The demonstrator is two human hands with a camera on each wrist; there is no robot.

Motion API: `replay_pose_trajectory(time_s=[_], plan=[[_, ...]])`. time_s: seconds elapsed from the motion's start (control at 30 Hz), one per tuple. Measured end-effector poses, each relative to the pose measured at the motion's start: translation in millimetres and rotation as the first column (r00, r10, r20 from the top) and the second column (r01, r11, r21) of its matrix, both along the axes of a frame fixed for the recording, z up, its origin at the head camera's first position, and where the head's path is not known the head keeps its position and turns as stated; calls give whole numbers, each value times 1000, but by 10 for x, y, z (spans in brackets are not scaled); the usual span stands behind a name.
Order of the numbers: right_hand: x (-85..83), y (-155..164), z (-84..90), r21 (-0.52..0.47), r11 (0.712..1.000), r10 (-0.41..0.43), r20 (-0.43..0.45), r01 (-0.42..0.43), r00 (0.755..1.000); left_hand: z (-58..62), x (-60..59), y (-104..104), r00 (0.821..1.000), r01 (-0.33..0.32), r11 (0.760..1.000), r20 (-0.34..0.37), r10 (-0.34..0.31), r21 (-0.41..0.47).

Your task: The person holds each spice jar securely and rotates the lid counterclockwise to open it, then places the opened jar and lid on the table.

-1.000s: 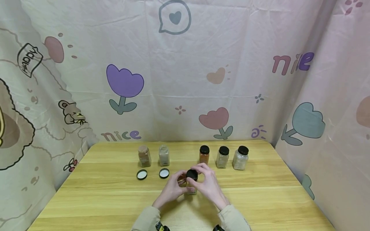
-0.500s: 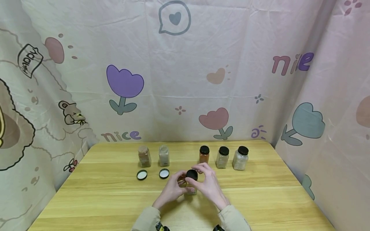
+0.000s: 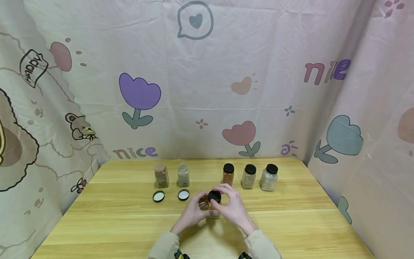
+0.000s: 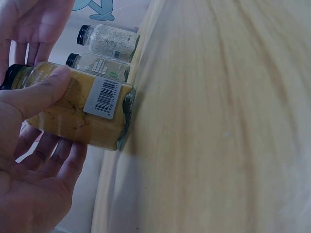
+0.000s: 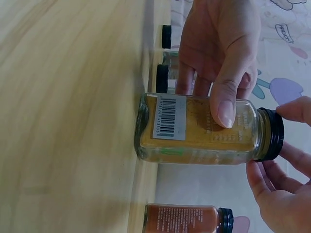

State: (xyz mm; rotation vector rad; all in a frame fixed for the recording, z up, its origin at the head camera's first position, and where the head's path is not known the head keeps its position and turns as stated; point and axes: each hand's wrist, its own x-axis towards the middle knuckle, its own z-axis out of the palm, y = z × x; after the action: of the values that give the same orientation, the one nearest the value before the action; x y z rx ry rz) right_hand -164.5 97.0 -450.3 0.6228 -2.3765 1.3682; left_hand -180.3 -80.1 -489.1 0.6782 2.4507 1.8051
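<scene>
The yellow spice jar [image 3: 214, 209] stands upright on the wooden table [image 3: 291, 223], near the front middle, just ahead of the row of other jars. The left hand [image 3: 193, 213] is wrapped round the glass body, thumb pressed on the front next to the barcode label [image 5: 170, 117], fingers behind. The right hand [image 3: 233, 205] has its fingertips curled round the jar's black cap [image 3: 214, 196], pinching the rim from above.

Looks to me like the cap-twisting step, w/ the left steadying & the right turning; can't tell from here which way it's going, though two jars at the back left, a brown-filled one [image 3: 161, 175] and a pale one [image 3: 183, 174], are already open w/ their lids [image 3: 158, 195] lying upside down in front, so I'd guess unscrewing.

On the right of the back row sit three capped jars: orange-red [image 3: 228, 174], then two pale ones [image 3: 249, 176] [image 3: 269, 177].

Next move probably needs a firm hold on the glass so it doesn't spin along, a fresh grip on the cap rim, & the jar kept level so powder stays in once the cap lifts
</scene>
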Motion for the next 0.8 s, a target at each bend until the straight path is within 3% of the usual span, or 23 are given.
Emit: replay_pose_trajectory(time_s=[0.4,0.8], plan=[[16,-19,27,-34,995,-91,46,93,995,7,-4,-7,1000,11,1000,18,-11,2],[-1,7,13,-25,1000,18,-14,-19,1000,-7,-5,-5,1000,9,1000,10,-9,1]])
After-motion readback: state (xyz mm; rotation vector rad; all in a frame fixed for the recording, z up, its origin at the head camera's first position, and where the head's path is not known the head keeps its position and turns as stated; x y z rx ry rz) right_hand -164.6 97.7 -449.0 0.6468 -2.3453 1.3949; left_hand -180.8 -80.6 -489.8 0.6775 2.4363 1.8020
